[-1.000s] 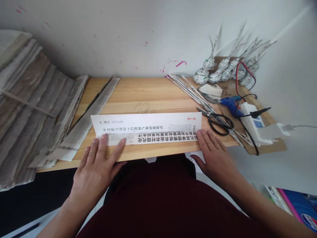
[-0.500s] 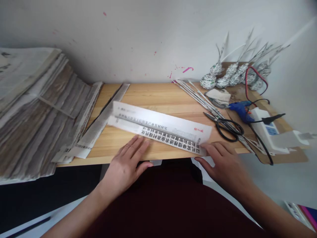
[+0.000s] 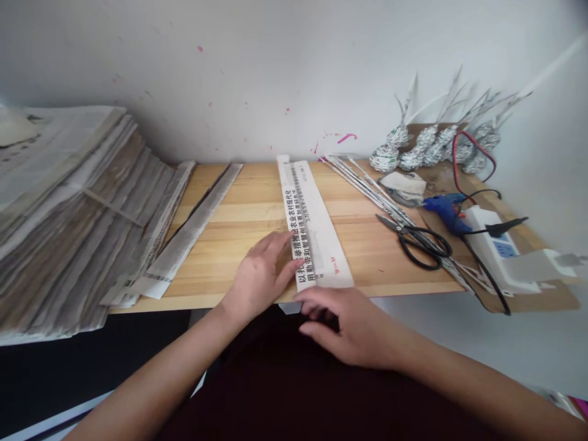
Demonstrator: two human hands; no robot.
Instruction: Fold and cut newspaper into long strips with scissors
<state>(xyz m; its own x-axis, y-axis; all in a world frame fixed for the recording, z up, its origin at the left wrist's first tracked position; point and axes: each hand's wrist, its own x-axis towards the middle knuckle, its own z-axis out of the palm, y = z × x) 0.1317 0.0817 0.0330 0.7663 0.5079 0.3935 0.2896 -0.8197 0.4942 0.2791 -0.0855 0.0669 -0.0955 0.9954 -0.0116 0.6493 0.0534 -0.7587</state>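
Note:
A newspaper strip (image 3: 324, 229) lies lengthwise away from me at the middle of the table. Its left side, with large black print, appears folded over. My left hand (image 3: 264, 269) rests at the strip's left edge near the front, fingers stretched and thumb apart, lying on the paper. At the near end is my right hand (image 3: 356, 324); its bent fingertips touch or nearly touch the paper, and a gap separates them from the thumb. Whether anything thin lies within the fold cannot be made out.
On the left stands a tall stack of newspapers (image 3: 105, 196), with cut strips (image 3: 193, 239) beside it. To the right are thin paper rods (image 3: 367, 190), black-handled scissors (image 3: 425, 245), a blue glue gun (image 3: 445, 211), a white power strip (image 3: 496, 245) and woven paper pieces (image 3: 425, 147).
The strip has turned from lying crosswise to pointing away from me, and its left side now looks folded. My right hand has moved left to its near end; my left hand moved slightly right.

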